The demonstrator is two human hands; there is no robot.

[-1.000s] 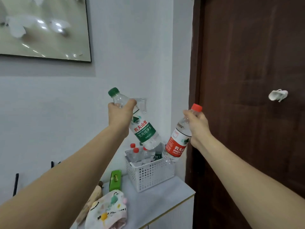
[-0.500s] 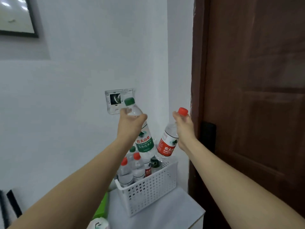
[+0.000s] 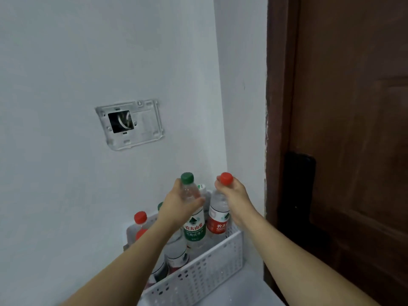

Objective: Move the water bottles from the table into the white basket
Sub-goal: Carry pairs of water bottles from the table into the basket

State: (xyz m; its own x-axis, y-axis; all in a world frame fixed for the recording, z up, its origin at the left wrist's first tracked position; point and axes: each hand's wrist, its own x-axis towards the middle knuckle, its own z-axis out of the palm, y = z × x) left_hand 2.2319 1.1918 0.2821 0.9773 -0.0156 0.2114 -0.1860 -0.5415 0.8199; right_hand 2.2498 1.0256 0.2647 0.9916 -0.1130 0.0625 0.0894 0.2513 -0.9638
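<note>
My left hand (image 3: 180, 205) grips the neck of a green-capped water bottle (image 3: 193, 226) with a green label. My right hand (image 3: 233, 196) grips a red-capped water bottle (image 3: 218, 217) with a red label just under its cap. Both bottles stand nearly upright with their lower ends inside the white perforated basket (image 3: 205, 274). Several other bottles stand in the basket, among them a red-capped one (image 3: 140, 218) at its far left. My left forearm hides part of the basket's inside.
The basket sits on a white tabletop (image 3: 240, 292) in a corner. A white wall with an open socket frame (image 3: 130, 124) rises behind it. A dark brown door (image 3: 344, 151) with a black lock plate (image 3: 298, 188) stands close on the right.
Both hands have lowered their bottles from above the basket down into it, and the bottles have swung upright. The view has tilted down and moved closer.
</note>
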